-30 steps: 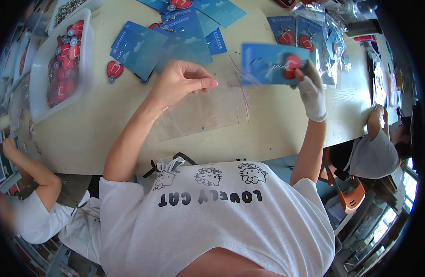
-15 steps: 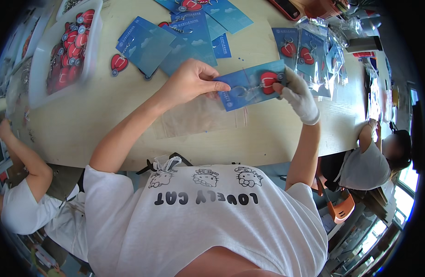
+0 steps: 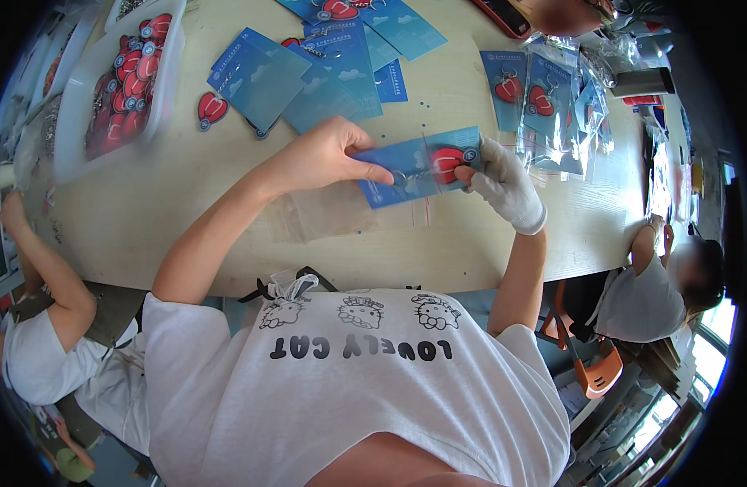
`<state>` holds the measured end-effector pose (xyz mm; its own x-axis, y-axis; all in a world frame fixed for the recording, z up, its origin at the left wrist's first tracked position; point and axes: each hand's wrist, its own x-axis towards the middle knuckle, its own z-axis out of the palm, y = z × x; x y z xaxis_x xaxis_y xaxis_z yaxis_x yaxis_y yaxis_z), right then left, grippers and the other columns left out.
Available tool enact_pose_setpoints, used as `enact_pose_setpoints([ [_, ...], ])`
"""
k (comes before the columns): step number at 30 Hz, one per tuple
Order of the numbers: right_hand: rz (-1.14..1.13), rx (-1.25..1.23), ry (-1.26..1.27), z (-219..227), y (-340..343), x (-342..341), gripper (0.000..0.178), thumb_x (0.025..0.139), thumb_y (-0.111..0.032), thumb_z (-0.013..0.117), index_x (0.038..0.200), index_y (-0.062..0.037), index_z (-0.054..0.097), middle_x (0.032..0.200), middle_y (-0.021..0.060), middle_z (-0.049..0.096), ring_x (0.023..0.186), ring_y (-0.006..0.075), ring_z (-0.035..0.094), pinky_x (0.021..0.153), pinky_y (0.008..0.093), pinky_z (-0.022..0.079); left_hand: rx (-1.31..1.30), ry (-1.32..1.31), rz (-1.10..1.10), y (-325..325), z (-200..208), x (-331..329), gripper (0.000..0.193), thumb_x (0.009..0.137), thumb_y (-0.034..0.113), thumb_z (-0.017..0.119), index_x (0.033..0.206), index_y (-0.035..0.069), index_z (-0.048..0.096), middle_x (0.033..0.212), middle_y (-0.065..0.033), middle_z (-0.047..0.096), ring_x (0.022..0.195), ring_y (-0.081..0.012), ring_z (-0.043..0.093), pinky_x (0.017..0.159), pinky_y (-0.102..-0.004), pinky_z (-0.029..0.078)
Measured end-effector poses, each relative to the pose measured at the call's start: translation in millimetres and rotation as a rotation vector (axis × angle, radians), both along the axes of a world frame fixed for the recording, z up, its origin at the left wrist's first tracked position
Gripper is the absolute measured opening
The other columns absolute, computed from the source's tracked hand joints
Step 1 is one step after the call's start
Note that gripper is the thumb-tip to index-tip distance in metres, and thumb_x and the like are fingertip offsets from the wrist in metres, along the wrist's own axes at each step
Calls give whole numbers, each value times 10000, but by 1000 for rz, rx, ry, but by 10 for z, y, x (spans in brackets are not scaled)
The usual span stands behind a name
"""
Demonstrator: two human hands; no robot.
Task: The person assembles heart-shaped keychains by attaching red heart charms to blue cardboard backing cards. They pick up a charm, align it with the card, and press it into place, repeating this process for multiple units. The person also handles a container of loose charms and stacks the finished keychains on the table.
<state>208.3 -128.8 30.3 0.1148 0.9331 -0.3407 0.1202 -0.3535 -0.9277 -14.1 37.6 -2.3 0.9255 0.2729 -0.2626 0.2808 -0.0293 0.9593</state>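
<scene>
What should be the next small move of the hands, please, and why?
Probably the right hand should ease the blue card leftward into the clear bag: it grips the card's right end near the red charm, while the left hand pinches the other end beside the bag.

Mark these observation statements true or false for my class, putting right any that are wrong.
1. The left hand and the right hand both hold the blue card. True.

2. The left hand wears a white glove. False: the left hand is bare; the white glove is on the right hand.

3. Many red charms lie in the pale plastic tub. True.

4. The card between the hands has no charm on it. False: a single red charm shows on its face.

5. The plastic-wrapped cards lie to the left of the tub. False: they lie toward the right side of the table.
</scene>
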Motion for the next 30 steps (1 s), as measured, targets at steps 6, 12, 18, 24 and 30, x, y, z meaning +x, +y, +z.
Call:
enact_pose_setpoints([
  [6,23,-47,-11,17,110,-116,376,831,45,563,1206,28,550,932,33,650,772,58,550,682,224,469,74,20,-71,5,177,168,358,758,253,814,599,26,587,538,73,418,512,-24,323,453,-255,253],
  [12,-269,23,22,-6,58,-165,211,790,59,613,1000,49,597,905,74,669,781,93,624,684,230,495,38,98,-53,95,164,154,351,758,247,814,593,43,581,539,71,436,517,-12,345,456,-242,269],
  [18,-33,53,-188,-145,74,-334,98,783,64,589,875,65,623,967,76,663,760,104,618,686,241,482,-25,45,-161,47,54,183,226,783,193,782,778,-7,678,663,23,614,599,-12,483,529,-218,393],
  [24,-197,252,-87,-179,1,-257,172,775,34,622,945,26,644,965,76,662,774,124,605,705,264,473,153,35,-180,75,29,136,211,808,169,743,833,-21,656,711,-3,643,642,-44,522,579,-253,428],
  [30,-140,194,-252,-351,-127,-211,196,826,9,594,1020,23,618,943,59,655,779,134,605,743,264,470,408,-285,133,263,392,42,200,867,170,674,905,-16,611,780,-78,661,737,-125,625,656,-257,474],
])
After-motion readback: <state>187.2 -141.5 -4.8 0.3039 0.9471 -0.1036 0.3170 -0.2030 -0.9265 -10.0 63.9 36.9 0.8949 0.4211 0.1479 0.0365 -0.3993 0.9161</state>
